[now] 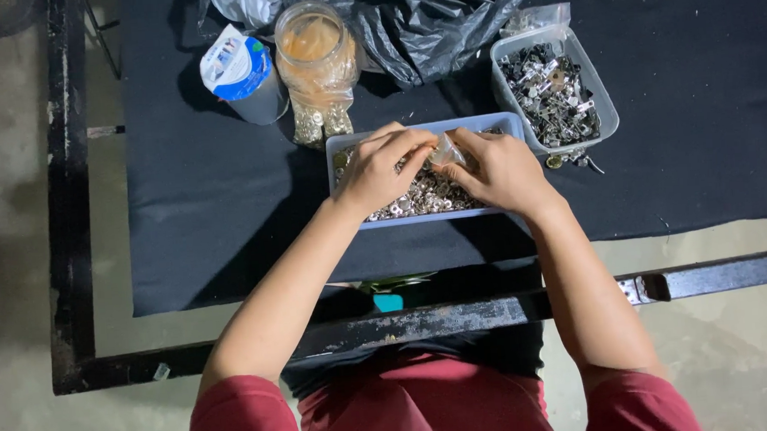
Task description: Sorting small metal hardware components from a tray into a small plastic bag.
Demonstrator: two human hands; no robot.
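Black cloth: covers the worktop (223,207), giving the bright parts a dark ground.
Tray: pale blue tray (344,145) of small silvery rings (427,195), set near the person, within easy reach.
Left hand: left hand (380,167) rests over the rings, fingers curled and pinching at the bag's mouth.
Right hand: right hand (500,168) grips a small clear bag (446,152) over the tray, so spills likely fall back in.
Far right: grey tub (602,96) of metal clasps.
Far left: jar (314,51), blue-and-white cup (242,73).

We see dim, uneven light; arm shadows fall toward us across the dark tabletop (223,207); edges slightly soft.
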